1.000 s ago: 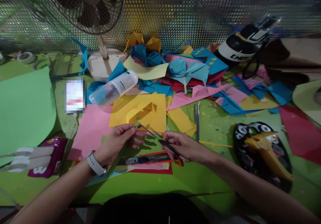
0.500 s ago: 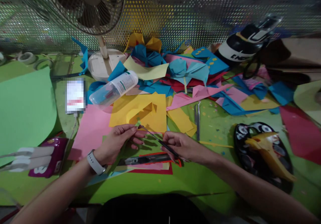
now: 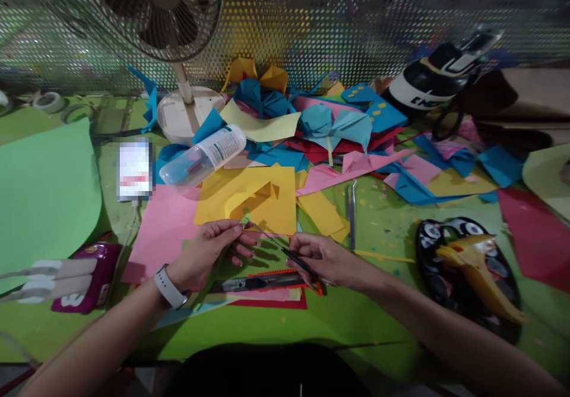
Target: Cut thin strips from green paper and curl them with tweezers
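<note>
Barely shifted, left hand [image 3: 209, 253] pinches a tiny green paper scrap [image 3: 244, 219]; right hand [image 3: 321, 257] grips thin dark tweezers [image 3: 280, 246].

Little can be read here. The bottle [image 3: 202, 158] lying on the papers has a white label with lines of print too small to make out. The black-and-white shoe [image 3: 439, 73] at the back carries white letters on its side, cut off and blurred, so no word can be told for sure. The purple case [image 3: 84, 281] near the left edge shows a pale mark that looks like an "S" or an "8"; which one cannot be told.
</note>
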A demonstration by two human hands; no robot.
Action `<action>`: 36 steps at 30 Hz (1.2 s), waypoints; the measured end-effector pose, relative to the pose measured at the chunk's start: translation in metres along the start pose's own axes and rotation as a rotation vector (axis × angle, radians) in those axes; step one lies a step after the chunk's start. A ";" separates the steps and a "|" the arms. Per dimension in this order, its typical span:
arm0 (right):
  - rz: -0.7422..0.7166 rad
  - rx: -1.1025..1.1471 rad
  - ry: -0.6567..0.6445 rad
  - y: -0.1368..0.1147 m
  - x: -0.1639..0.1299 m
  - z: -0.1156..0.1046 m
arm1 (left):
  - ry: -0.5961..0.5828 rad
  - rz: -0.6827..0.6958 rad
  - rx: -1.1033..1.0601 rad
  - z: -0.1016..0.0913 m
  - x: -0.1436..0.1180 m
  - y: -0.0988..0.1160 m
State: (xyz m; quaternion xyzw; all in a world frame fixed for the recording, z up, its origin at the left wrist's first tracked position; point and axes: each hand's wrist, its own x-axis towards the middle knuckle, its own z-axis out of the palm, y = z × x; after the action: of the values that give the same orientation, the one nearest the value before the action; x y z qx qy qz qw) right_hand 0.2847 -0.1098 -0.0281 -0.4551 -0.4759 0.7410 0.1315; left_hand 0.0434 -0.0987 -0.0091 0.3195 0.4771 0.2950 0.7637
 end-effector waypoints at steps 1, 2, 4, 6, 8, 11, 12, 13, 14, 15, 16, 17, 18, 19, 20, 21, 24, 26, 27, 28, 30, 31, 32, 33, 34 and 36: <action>0.000 0.003 -0.002 0.000 0.000 0.000 | 0.001 0.001 0.001 0.000 0.000 0.000; -0.001 0.005 -0.002 0.001 0.001 0.000 | 0.001 0.001 0.004 0.000 0.000 0.000; -0.002 0.004 0.000 0.002 0.001 0.000 | 0.003 -0.002 0.017 0.000 0.000 0.000; -0.002 0.008 0.007 0.002 0.001 0.000 | 0.003 -0.005 0.027 -0.001 0.001 0.000; 0.005 0.002 0.011 0.003 0.001 0.000 | 0.001 -0.010 0.027 -0.001 0.001 0.000; 0.014 -0.008 0.018 0.002 0.001 0.000 | 0.002 -0.021 0.018 0.000 0.001 0.000; 0.018 -0.010 0.021 0.002 0.001 0.001 | 0.004 -0.023 0.015 0.000 0.000 0.001; 0.021 -0.008 0.025 0.001 0.001 0.001 | 0.004 -0.024 0.010 0.001 0.000 0.001; 0.025 -0.006 0.028 0.000 0.001 0.001 | 0.001 -0.023 0.002 0.001 0.000 0.002; 0.030 -0.003 0.031 -0.001 0.000 0.001 | -0.002 -0.022 -0.009 0.002 -0.001 0.002; 0.033 0.001 0.032 -0.003 0.000 0.002 | -0.005 -0.020 -0.024 0.002 -0.001 0.003; 0.035 0.003 0.030 -0.004 0.000 0.002 | -0.005 -0.015 -0.041 0.002 -0.001 0.003; 0.034 0.004 0.029 -0.005 0.000 0.001 | -0.004 -0.010 -0.058 0.003 0.000 0.002; 0.032 0.003 0.026 -0.006 -0.001 0.001 | 0.001 -0.004 -0.071 0.003 0.000 0.002; 0.030 0.001 0.021 -0.006 -0.001 0.001 | 0.008 0.003 -0.080 0.003 0.000 0.001; 0.028 0.000 0.016 -0.006 -0.002 0.000 | 0.014 0.009 -0.082 0.003 0.001 0.001; 0.021 0.003 0.005 -0.004 -0.002 -0.001 | 0.012 0.015 -0.058 0.003 0.001 0.000; 0.017 0.007 0.007 -0.003 -0.003 -0.001 | -0.003 0.011 -0.036 0.003 0.000 0.000; 0.016 0.008 0.009 -0.003 -0.003 0.000 | -0.009 0.008 -0.028 0.002 0.000 0.000; 0.017 0.007 0.011 -0.003 -0.003 0.000 | -0.012 0.007 -0.024 0.002 0.000 0.000; 0.023 0.002 0.013 -0.003 -0.003 0.000 | -0.021 0.007 -0.024 0.002 0.000 0.000; 0.023 -0.002 0.014 -0.003 -0.003 0.000 | -0.024 0.006 -0.024 0.002 0.000 0.000; 0.022 -0.006 0.014 -0.003 -0.003 0.000 | -0.027 0.005 -0.023 0.002 0.000 0.000; 0.018 -0.009 0.014 -0.004 -0.003 0.001 | -0.031 0.004 -0.019 0.002 0.000 -0.001; 0.012 -0.009 0.014 -0.004 -0.003 0.001 | -0.033 0.003 -0.015 0.002 0.000 -0.001; 0.001 -0.009 0.011 -0.003 -0.003 0.001 | -0.037 0.003 -0.008 0.002 0.000 -0.001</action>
State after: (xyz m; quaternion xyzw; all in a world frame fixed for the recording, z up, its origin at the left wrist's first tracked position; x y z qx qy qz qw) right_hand 0.2848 -0.1101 -0.0236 -0.4601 -0.4784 0.7363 0.1317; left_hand 0.0457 -0.0995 -0.0092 0.3226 0.4614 0.2923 0.7730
